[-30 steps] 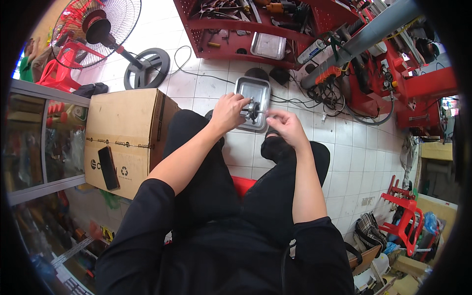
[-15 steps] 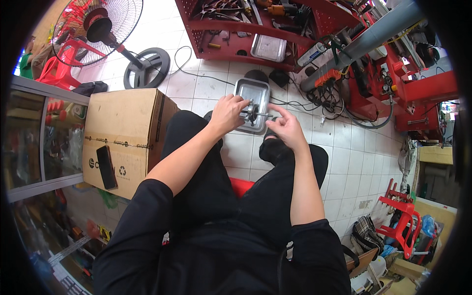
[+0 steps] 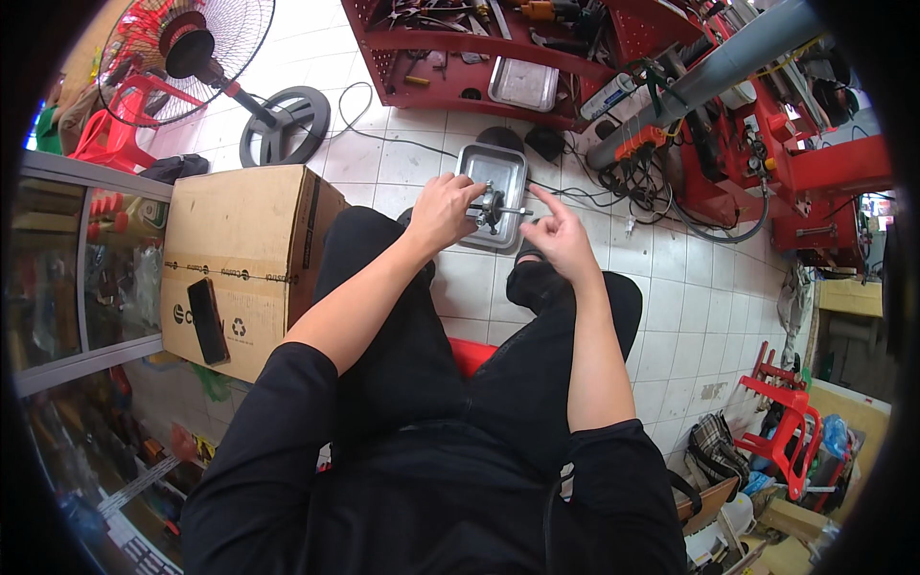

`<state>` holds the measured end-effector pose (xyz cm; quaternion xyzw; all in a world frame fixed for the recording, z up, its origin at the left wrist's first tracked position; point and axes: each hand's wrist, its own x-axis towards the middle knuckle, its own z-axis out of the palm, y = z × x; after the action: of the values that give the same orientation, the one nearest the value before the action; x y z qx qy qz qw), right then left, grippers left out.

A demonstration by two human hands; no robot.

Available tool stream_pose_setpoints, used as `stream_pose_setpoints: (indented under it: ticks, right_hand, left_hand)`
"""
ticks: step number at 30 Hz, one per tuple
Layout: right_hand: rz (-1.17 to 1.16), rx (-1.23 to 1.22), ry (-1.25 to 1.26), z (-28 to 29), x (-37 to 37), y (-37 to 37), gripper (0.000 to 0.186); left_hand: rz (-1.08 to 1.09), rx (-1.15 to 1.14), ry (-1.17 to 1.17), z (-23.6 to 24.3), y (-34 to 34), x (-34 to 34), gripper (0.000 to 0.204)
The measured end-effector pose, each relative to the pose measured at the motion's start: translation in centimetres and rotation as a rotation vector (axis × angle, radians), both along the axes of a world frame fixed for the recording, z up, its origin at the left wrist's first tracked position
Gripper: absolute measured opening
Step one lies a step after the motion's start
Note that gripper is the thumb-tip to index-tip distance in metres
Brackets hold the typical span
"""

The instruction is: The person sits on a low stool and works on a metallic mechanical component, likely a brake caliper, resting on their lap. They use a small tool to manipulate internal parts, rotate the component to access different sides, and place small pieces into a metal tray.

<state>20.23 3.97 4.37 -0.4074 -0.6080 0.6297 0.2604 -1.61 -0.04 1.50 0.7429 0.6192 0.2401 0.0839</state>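
My left hand (image 3: 443, 215) is closed on the left side of a small dark metal part with a rod (image 3: 494, 207), holding it above a grey metal tray (image 3: 520, 165) on the floor. The part has a round body, short bolts standing out, and a bright rod pointing right. Just off the rod's end is my right hand (image 3: 559, 238), with the index finger stretched out and apart from the thumb. I cannot tell whether the thumb touches the rod. My left fingers partly hide the part.
A cardboard box (image 3: 235, 225) at the left bears a black phone (image 3: 208, 321). A standing fan (image 3: 286, 126) is at the far left. Ahead is a red tool rack (image 3: 450, 86); red machinery (image 3: 834, 172) and cables lie right. A red stool (image 3: 786, 422) stands lower right.
The right index finger has lifted and straightened slightly away from the rod. The left hand keeps its hold on the metal part, and the view has shifted a little.
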Motion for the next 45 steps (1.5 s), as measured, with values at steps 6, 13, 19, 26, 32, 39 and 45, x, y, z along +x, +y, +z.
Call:
stream_pose_setpoints:
  ticks: [6,13,19,26,32,39,45]
  right_hand:
    - [0.005,-0.031,0.018,-0.8,0.4,0.4,0.022]
    - [-0.032,-0.017,0.028,-0.9,0.1,0.3,0.017]
    - [-0.03,-0.008,0.08,-1.4,0.5,0.6,0.019]
    - [0.163,-0.084,-0.046,-1.4,0.8,0.7,0.016]
    - [0.032,-0.012,0.02,-0.6,0.2,0.3,0.014]
    - [-0.035,0.094,-0.052,-0.8,0.0,0.3,0.018]
    - [-0.05,0.051,0.043,-0.6,0.4,0.4,0.02]
  left_hand:
    - [0.01,-0.037,-0.014,-0.2,0.0,-0.1,0.05]
    - [0.001,-0.04,-0.006,-0.2,0.1,0.0,0.048]
    - [-0.001,-0.025,0.007,-0.4,0.1,0.0,0.047]
    - [0.009,-0.034,-0.008,-0.1,0.0,0.0,0.047]
    - [0.015,-0.021,-0.004,-0.3,0.0,-0.1,0.05]
    - [0.013,0.009,-0.019,-0.2,0.0,-0.1,0.047]
    - [0.011,-0.028,-0.032,-0.5,0.2,-0.1,0.045]
